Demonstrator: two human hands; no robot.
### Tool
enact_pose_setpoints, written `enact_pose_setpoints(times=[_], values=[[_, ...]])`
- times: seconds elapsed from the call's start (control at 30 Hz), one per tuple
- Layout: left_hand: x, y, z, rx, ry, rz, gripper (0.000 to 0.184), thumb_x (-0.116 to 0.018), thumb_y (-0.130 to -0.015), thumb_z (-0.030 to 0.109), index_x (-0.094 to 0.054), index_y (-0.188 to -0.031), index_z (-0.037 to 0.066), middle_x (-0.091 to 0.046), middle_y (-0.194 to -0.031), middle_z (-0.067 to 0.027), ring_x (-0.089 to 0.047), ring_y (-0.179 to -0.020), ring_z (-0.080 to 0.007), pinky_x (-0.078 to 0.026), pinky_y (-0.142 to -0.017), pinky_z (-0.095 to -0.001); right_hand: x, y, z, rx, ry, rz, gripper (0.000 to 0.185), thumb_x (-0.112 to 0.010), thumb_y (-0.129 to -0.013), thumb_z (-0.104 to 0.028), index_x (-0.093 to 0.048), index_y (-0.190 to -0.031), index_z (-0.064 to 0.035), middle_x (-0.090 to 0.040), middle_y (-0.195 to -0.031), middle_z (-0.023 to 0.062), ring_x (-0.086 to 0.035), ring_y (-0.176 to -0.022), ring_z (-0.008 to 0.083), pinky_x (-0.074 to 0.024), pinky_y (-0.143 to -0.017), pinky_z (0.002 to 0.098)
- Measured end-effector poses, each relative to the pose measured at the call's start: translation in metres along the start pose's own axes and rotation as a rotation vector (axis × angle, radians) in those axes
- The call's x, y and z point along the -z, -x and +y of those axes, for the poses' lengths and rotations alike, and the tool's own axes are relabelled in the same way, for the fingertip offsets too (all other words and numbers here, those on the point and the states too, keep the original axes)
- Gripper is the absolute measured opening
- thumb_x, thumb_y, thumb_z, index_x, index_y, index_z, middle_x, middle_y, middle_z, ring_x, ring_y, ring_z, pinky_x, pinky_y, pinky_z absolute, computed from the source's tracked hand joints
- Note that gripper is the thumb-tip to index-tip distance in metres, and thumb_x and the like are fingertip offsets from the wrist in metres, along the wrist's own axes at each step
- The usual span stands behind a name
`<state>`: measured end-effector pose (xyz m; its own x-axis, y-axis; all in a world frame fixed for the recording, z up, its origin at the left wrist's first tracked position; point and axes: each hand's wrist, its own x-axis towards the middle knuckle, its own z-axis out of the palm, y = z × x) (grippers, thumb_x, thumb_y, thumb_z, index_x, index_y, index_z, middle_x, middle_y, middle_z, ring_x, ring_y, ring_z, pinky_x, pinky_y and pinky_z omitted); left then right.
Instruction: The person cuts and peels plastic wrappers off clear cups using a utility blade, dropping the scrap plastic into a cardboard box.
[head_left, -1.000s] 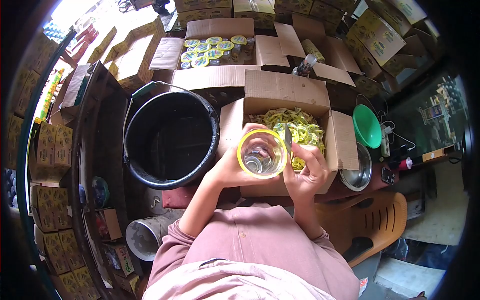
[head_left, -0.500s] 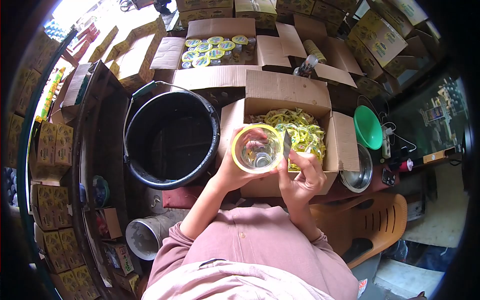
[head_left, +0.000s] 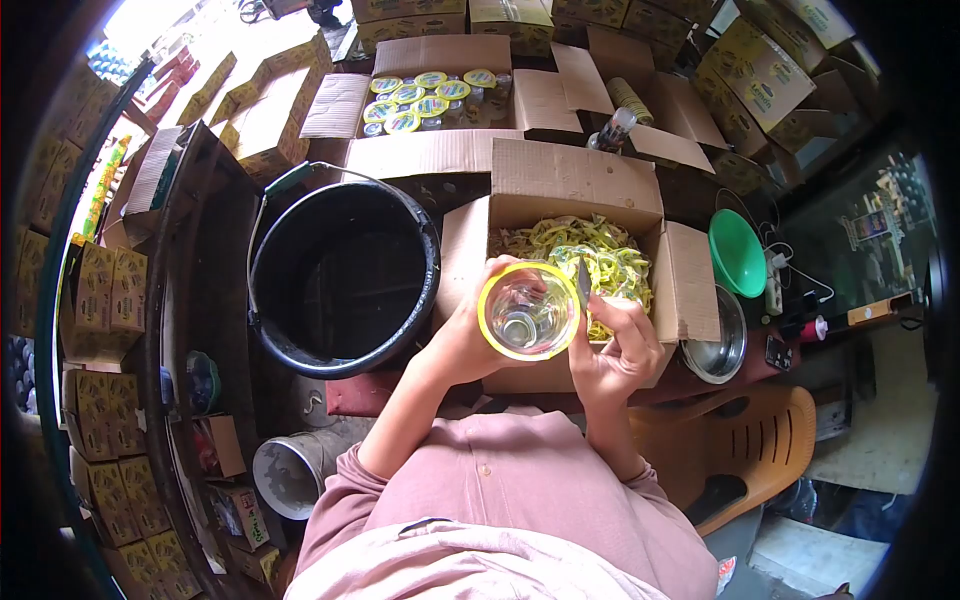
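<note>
My left hand (head_left: 462, 338) is wrapped round a clear plastic cup (head_left: 522, 325) with a yellow rim, its mouth tilted toward me. Between the fingers of my right hand (head_left: 615, 352) is a small dark blade (head_left: 584, 280), pointing up beside the right side of the rim. The blade's lower end is hidden by my fingers. Just beyond both hands stands an open cardboard box (head_left: 575, 170) filled with a heap of yellow-green plastic strips (head_left: 590, 240).
A large black bucket (head_left: 262, 285) with a wire handle stands left of the box. Behind are a carton of lidded cups (head_left: 430, 85) and another open carton (head_left: 690, 110). To the right are a green bowl (head_left: 737, 255), a metal bowl (head_left: 728, 350) and an orange chair (head_left: 765, 440).
Both hands have shifted slightly right and toward me, carrying the cup and the blade along. The blade still stands at the right of the rim.
</note>
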<state>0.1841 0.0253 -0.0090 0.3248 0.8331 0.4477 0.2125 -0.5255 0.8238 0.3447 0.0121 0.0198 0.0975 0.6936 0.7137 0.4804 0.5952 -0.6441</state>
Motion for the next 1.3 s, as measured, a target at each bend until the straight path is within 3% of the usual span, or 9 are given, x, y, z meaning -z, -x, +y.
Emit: enact_pose_setpoints(times=[0.23,0.33,0.43,0.67,0.87,1.3], values=[[0.005,0.0,-0.004,-0.048,0.053,-0.029,0.094,-0.082,-0.055,0.011,-0.023,-0.128,0.004,-0.045,-0.114,-0.0124,-0.048,-0.106,-0.0247,-0.038,-0.093,-0.0341,0.001,-0.001,0.001,0.013,-0.005,-0.028,0.03,-0.065,-0.06,0.008,-0.067,-0.087,-0.0039,-0.061,-0.073,0.0078,-0.061,-0.066,0.0162,-0.0487,-0.062,0.0253],[0.007,-0.001,0.0,-0.028,0.034,-0.036,0.091,-0.081,-0.055,0.01,-0.027,-0.126,0.003,-0.047,-0.112,-0.0123,-0.049,-0.106,-0.0239,-0.039,-0.092,-0.0335,0.001,-0.001,0.001,0.017,-0.013,-0.022,0.029,-0.066,-0.061,0.008,-0.067,-0.087,-0.0037,-0.061,-0.072,0.008,-0.061,-0.065,0.0161,-0.0487,-0.061,0.0251],[0.009,-0.007,0.005,0.036,0.21,-0.026,0.082,-0.078,-0.057,0.007,-0.031,-0.124,0.002,-0.048,-0.11,-0.0114,-0.05,-0.104,-0.0211,-0.041,-0.09,-0.0319,-0.001,-0.001,0.0,0.013,-0.028,-0.009,0.027,-0.066,-0.062,0.007,-0.067,-0.087,-0.0036,-0.061,-0.072,0.008,-0.06,-0.065,0.0159,-0.0487,-0.06,0.0248],[-0.008,-0.007,0.004,-0.028,0.466,0.221,0.067,-0.073,-0.06,0.004,-0.039,-0.118,0.0,-0.05,-0.106,-0.0107,-0.052,-0.099,-0.0167,-0.044,-0.086,-0.0293,-0.004,0.001,0.001,0.07,-0.004,-0.024,0.026,-0.066,-0.064,0.007,-0.067,-0.087,-0.004,-0.061,-0.072,0.0073,-0.06,-0.064,0.0152,-0.0488,-0.059,0.025],[-0.008,-0.008,0.011,-0.011,0.169,0.25,0.068,-0.077,-0.057,0.002,-0.041,-0.114,0.002,-0.049,-0.104,-0.0091,-0.054,-0.093,-0.0157,-0.046,-0.08,-0.027,-0.006,0.003,-0.002,0.046,0.007,0.0,0.025,-0.065,-0.064,0.007,-0.066,-0.088,-0.0038,-0.06,-0.071,0.0075,-0.06,-0.063,0.0155,-0.0484,-0.059,0.0248],[-0.003,-0.01,0.019,0.001,0.085,0.103,0.062,-0.077,-0.056,0.004,-0.046,-0.11,0.001,-0.049,-0.101,-0.0087,-0.054,-0.091,-0.0185,-0.045,-0.08,-0.0286,-0.001,-0.001,0.007,-0.015,-0.043,-0.03,0.032,-0.062,-0.058,0.009,-0.066,-0.088,-0.0024,-0.061,-0.073,0.0088,-0.06,-0.066,0.0173,-0.0478,-0.06,0.0255]])
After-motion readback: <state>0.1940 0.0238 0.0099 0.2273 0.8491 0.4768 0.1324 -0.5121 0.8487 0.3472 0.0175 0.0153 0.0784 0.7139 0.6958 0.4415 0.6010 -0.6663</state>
